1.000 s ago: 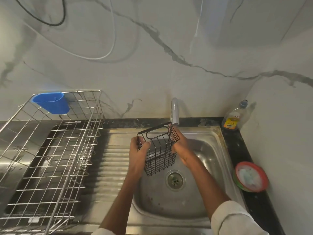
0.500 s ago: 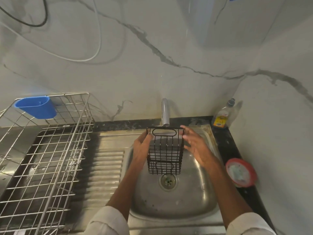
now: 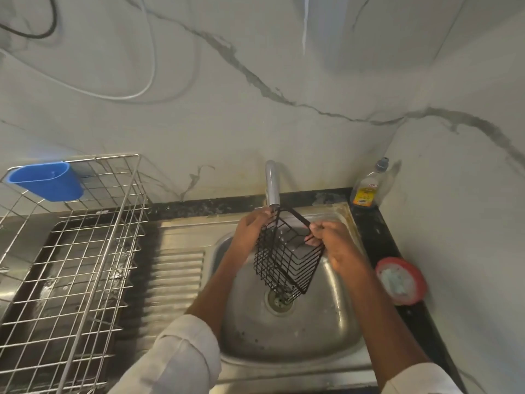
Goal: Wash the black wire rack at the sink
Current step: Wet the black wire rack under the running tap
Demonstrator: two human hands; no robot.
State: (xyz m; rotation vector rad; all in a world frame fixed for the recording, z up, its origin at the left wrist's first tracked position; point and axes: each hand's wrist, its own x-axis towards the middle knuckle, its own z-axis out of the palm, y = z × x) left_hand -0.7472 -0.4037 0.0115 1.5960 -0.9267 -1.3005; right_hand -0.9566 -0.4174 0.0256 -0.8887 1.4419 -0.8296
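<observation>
Home kitchen, steel sink (image 3: pixel 335 345) with tap (image 3: pixel 272 183), dish-drying rack (image 3: pixel 93 251), dish soap bottle (image 3: pixel 366 186), marble-look wall

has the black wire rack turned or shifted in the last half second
Yes. The black wire rack hung square under the tap; now it is tilted, bottom swung right over the drain, both hands gripping it.

To my left a steel wire dish basket (image 3: pixel 76 251) stands on the draining board (image 3: pixel 176 274), and a blue plastic cup (image 3: pixel 47 180) hangs on its far rim. In the far right corner of the black counter (image 3: pixel 377 234) a bottle of dish soap (image 3: pixel 366 187) with a yellow label stands against the wall. Nearer me on that counter lies a round red tub (image 3: pixel 400 280) with something pale inside. A white cable (image 3: pixel 142 89) and a black cable (image 3: pixel 42 34) loop across the marble wall (image 3: pixel 255 123).
</observation>
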